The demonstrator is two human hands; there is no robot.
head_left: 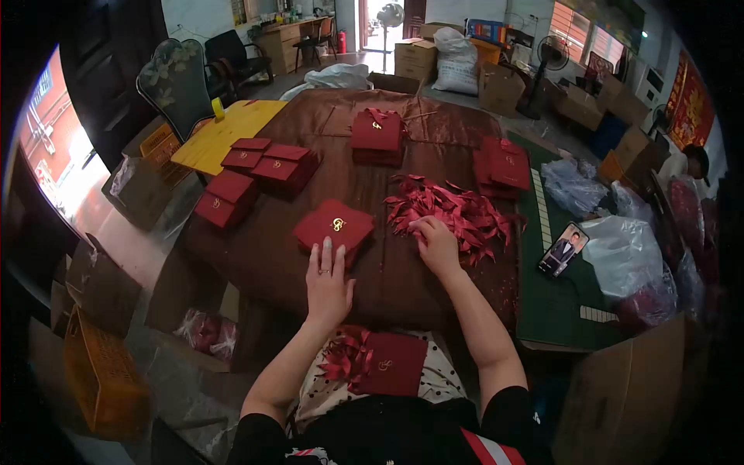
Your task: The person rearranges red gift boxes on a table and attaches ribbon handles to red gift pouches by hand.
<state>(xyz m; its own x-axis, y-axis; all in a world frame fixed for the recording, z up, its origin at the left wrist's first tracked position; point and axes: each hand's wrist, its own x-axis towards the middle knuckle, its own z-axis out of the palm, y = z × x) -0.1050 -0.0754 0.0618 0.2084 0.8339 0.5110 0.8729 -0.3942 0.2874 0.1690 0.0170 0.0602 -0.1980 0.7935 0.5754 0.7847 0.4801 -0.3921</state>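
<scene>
My left hand [328, 285] lies with fingers stretched out on the near edge of a stack of dark red card pouches [333, 221], the top one bearing a gold emblem. At the left edge of a heap of red ribbons [457, 213], my right hand [435, 242] has its fingers pinched together on a ribbon; the fingertips are partly hidden. On my lap rest a red pouch [399, 360] with a gold emblem and a bunch of red ribbons [346, 360].
More stacks of red pouches [285, 167] stand at the left, with a red bag stack [377, 139] at the back and another [502, 167] at the right. A phone [564, 249] lies on the green side table [535, 310]. Cardboard boxes [632, 387] flank me.
</scene>
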